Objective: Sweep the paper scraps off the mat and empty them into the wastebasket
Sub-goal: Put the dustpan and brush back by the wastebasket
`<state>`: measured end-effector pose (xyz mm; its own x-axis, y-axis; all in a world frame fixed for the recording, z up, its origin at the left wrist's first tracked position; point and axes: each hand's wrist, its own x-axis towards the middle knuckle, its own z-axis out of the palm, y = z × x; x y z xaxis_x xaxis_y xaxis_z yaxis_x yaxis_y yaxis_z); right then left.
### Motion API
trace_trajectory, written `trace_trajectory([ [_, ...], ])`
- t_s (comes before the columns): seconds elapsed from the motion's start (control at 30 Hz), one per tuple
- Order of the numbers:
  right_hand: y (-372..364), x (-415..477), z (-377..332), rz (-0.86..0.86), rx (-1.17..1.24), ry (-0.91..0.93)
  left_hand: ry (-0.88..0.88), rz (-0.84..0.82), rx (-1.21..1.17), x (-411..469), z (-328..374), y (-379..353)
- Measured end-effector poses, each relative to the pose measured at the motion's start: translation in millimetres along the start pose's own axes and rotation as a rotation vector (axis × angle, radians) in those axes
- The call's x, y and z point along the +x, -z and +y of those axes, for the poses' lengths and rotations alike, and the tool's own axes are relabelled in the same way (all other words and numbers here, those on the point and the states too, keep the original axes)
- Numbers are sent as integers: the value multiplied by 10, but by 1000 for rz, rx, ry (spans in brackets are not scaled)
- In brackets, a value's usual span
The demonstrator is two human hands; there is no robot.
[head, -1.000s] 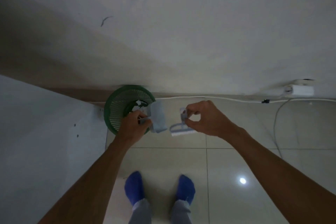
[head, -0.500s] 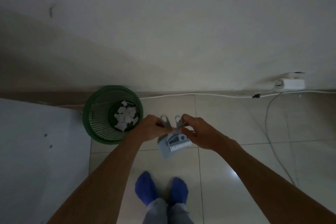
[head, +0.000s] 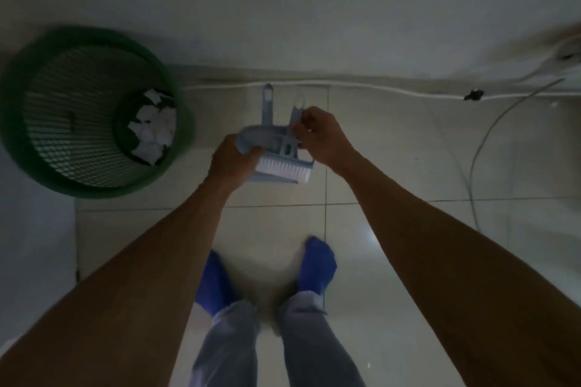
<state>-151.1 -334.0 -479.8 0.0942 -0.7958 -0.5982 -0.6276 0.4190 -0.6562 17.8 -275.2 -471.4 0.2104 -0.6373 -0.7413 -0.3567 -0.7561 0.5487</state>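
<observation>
A green mesh wastebasket (head: 63, 122) stands on the floor at the left, with white paper scraps (head: 154, 129) lying in its bottom. In front of me my left hand (head: 234, 162) grips the rounded side of a small grey-blue dustpan (head: 267, 132), whose handle points away toward the wall. My right hand (head: 320, 135) pinches the handle of a matching hand brush (head: 284, 170), its white bristles lying across the pan's front edge. Brush and pan are held together above the tiled floor. No mat is in view.
A white cable (head: 361, 86) runs along the foot of the wall, and a grey cord (head: 481, 141) loops down at the right. A pale panel (head: 34, 245) fills the lower left. My feet in blue socks (head: 316, 264) stand on glossy tiles.
The dustpan has come away from over the wastebasket to the middle in front of me. The brush now lies on the pan. The view has tilted further down and sits closer to the basket.
</observation>
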Motion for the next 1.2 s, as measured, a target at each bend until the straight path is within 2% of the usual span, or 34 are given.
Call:
trace_trajectory([
  [0.13,-299,451,206,10,32,-77,7,16,45,475,-243,-152],
  [0.27,-465,827,298,17,-24,-109,149,26,-83,856,-379,-230],
  [0.57,-555,1238,328,30,-11,-124,114,31,-129,1230,-404,-270],
  [0.8,-521,1187,278,-24,-85,-148,152,-31,-26,1195,-337,-290],
  [0.97,-405,1006,235,12,-65,-172,163,-49,27,1032,-216,-180],
  [1.2,-197,221,-211,-20,-198,-101,-28,-130,313,163,222,99],
])
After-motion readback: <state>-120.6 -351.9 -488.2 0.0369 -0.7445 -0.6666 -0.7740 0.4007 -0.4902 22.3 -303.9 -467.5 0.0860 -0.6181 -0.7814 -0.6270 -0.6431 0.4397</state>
